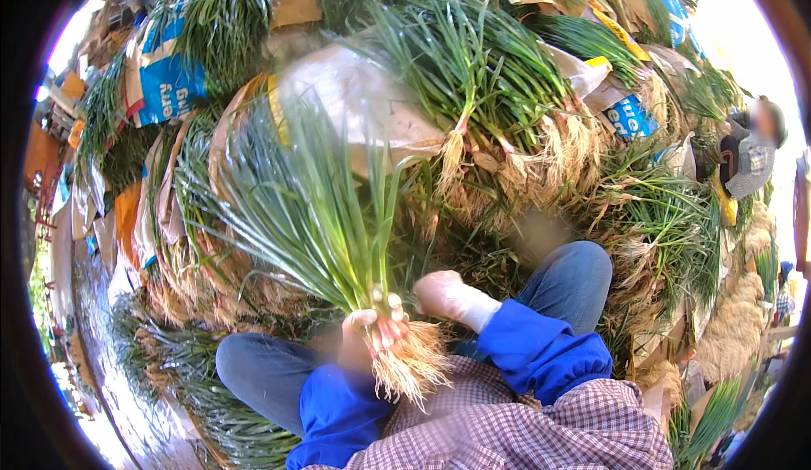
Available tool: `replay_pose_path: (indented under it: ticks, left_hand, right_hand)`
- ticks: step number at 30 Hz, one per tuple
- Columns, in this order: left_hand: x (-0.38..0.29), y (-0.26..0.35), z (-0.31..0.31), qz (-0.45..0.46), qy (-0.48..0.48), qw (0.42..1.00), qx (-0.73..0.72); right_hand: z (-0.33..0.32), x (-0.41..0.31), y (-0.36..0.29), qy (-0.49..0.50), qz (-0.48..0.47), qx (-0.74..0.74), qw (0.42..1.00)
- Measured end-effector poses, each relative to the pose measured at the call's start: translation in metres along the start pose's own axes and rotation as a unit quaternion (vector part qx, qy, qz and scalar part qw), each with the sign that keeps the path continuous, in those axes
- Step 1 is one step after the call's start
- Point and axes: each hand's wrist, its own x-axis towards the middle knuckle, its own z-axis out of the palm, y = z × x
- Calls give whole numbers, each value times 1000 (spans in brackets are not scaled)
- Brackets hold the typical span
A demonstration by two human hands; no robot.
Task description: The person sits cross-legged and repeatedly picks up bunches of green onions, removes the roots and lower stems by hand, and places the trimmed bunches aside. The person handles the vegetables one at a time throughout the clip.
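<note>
My left hand (358,337) is shut around a bunch of green onions (342,242), just above the roots. Its long green leaves fan up and to the left, and its pale stringy roots hang towards my lap. Beside it on the right is my right hand (442,294), with curled fingers mostly turned from view; whether it holds anything cannot be made out. Beyond both hands, a pile of green onions (500,77) lies on a pale sack (355,96), roots towards me. Loose leaves and stalks cover the ground between my knees.
More green onions lie at the right (665,229) and beneath my left knee (260,368). Blue and white printed sacks (166,87) with bundles stand at the upper left. Heaps of roots (732,324) are at the far right. One person (754,153) sits at the right, another at the upper left.
</note>
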Motion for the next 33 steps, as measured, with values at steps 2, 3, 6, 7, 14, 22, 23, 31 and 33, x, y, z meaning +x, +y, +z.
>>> replay_pose_path:
  ticks: [2,3,6,7,14,22,23,31,33]
  left_hand:
    - [-6,0,2,14,21,1000,11]
    - [-10,5,4,15,-4,1000,15]
    - [1,23,11,-19,-185,978,-93]
    - [4,35,28,53,-205,977,-15]
    - [25,130,100,173,61,959,215]
    - [50,33,23,1,32,991,130]
    - [47,32,7,-24,-6,998,60]
    - [36,19,22,38,58,981,181]
    - [33,14,46,44,157,982,93]
  right_hand:
    - [-27,-3,21,74,62,-3,995]
    - [-43,-5,35,314,33,-40,948]
    - [-113,11,94,543,115,294,778]
    - [-130,30,120,504,111,448,730]
    - [-108,-5,60,530,42,303,791]
    - [-10,-48,-2,249,-128,9,960]
    - [-20,-56,4,239,-193,5,952]
    - [1,-12,-15,561,-103,226,790]
    - [3,-16,-13,328,-101,660,668]
